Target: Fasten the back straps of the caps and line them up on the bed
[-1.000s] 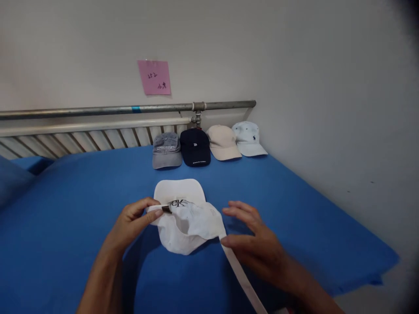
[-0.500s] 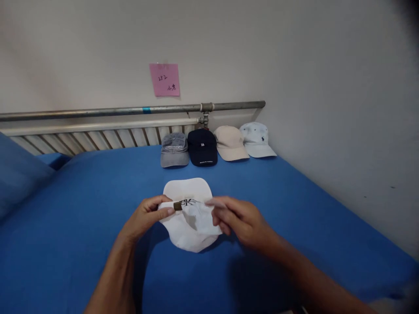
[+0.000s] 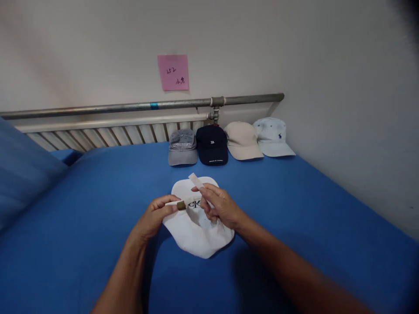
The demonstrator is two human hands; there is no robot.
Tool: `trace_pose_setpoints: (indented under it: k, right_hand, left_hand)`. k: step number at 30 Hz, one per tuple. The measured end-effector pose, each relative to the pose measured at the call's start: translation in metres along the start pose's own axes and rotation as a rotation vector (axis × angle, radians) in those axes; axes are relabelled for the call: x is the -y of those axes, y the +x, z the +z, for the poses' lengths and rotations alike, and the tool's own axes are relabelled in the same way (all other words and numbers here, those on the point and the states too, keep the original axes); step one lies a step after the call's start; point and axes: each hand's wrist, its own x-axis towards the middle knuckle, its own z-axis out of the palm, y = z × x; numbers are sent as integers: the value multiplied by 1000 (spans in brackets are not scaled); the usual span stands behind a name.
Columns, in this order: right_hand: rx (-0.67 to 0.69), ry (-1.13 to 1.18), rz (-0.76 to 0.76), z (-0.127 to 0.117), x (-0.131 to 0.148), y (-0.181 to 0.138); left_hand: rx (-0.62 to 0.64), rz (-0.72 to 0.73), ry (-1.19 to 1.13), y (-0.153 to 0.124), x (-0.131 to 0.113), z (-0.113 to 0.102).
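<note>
A white cap (image 3: pixel 195 233) with a black logo lies on the blue bed sheet (image 3: pixel 98 196) in front of me. My left hand (image 3: pixel 156 217) pinches the cap's back strap next to its small brass buckle (image 3: pixel 181 205). My right hand (image 3: pixel 218 206) is closed on the loose white strap end (image 3: pixel 195 179), which sticks up and away from the buckle. Both hands sit over the cap's back opening.
A row of caps lies at the far edge of the bed: grey (image 3: pixel 182 147), navy (image 3: pixel 212 144), beige (image 3: pixel 242 140) and pale blue (image 3: pixel 272 136). Behind them run a metal rail (image 3: pixel 131 106) and slats. A pink note (image 3: pixel 173 72) hangs on the wall. A blue pillow (image 3: pixel 22 170) lies at left.
My right hand has come in from the long strap at the right and now holds the strap end up by the buckle. The view has shifted, so everything sits further right.
</note>
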Motion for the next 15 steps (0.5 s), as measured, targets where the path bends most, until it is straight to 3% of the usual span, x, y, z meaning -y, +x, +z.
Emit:
trace_pose_setpoints:
  k: [5,15]
  right_hand:
    - [-84,107,-1,-13,-8,1]
    - [-9,23,66,-7,-3,-3]
  left_hand:
    - [-60,-71,-99,5,1,5]
    - [-115,-110,-157,11,6,8]
